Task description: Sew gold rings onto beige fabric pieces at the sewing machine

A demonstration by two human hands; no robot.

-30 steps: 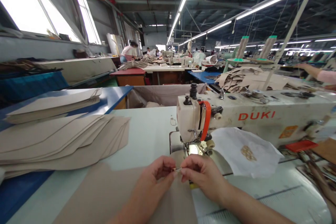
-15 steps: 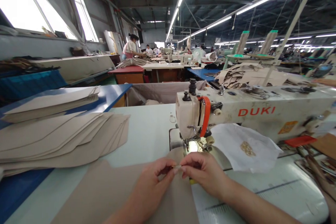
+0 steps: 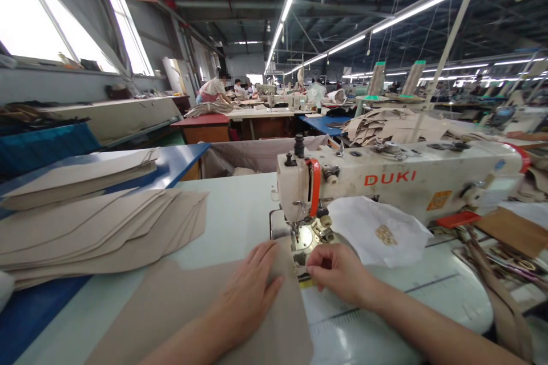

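Note:
My left hand lies flat with its fingers stretched on a beige fabric panel, whose right edge runs up close to the needle area of a sewing machine. Just right of that edge, my right hand is closed in a pinch in front of the lit needle plate. Whatever sits between its thumb and forefinger is too small to name. Behind my right hand, a white sheet bears a small heap of gold-coloured pieces.
Stacked beige panels fill the left side, partly over a blue table. A fabric-lined bin stands beyond the machine table. Tools and a brown board lie at right. A person works farther back.
My hands have parted from their shared pinch on a small item. The left has opened and flattened on the panel; the right stays pinched by the needle plate. The view has shifted right.

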